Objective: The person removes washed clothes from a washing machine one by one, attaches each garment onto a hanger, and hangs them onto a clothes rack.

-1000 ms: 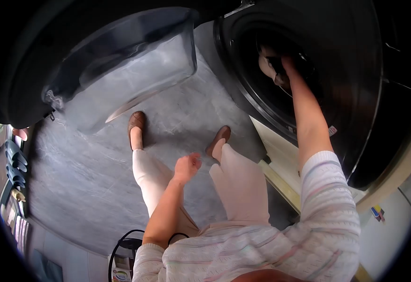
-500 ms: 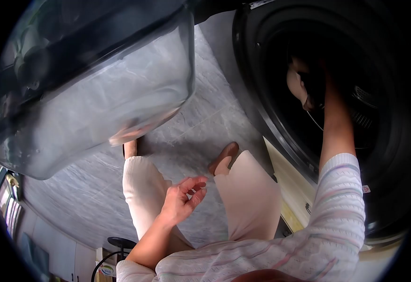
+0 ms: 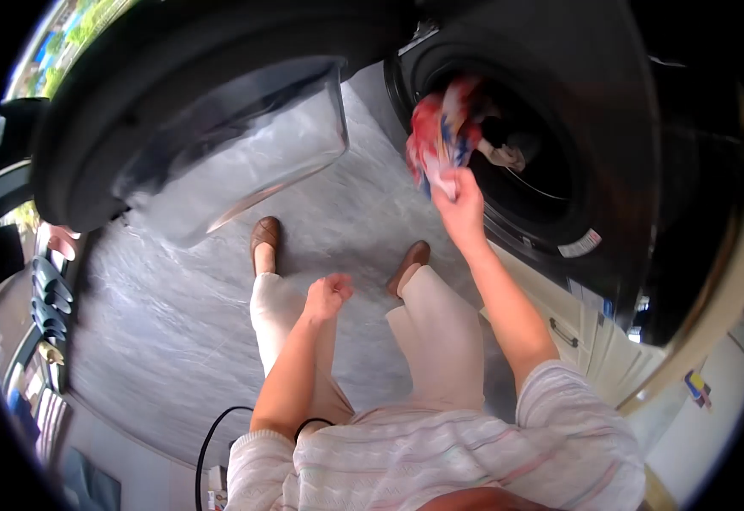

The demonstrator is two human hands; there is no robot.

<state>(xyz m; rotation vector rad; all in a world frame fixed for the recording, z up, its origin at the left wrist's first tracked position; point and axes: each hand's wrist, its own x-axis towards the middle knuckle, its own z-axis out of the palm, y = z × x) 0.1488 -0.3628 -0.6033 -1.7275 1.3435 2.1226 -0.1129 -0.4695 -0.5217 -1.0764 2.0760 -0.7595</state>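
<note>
The person's right hand (image 3: 459, 204) has its grip closed around a bunched red, white and blue cloth (image 3: 442, 136) at the round opening of the black machine (image 3: 619, 102), where a beige cloth (image 3: 505, 156) also lies. The left hand (image 3: 329, 296), loosely curled, hangs above the grey floor (image 3: 159, 332), its grip narrow.

Floor, one: grey, streaked with paler veining, (image 3: 167, 332) is spreading across the middle of the scene. Shoes, brown, two: the left one (image 3: 266, 232) and the right one (image 3: 414, 255) are standing on it, well apart, each holding a foot.

Rack, dark, one (image 3: 25, 351): is running along the left side. Slippers, being held in a row: pink (image 3: 62, 243) at the far end, grey-blue (image 3: 51, 294) in the middle, beige (image 3: 49, 352) nearer.

Drum, black, one (image 3: 549, 177): is opening at far right. Pale cloth, crumpled (image 3: 508, 156), is lying inside, near the rim.
</note>
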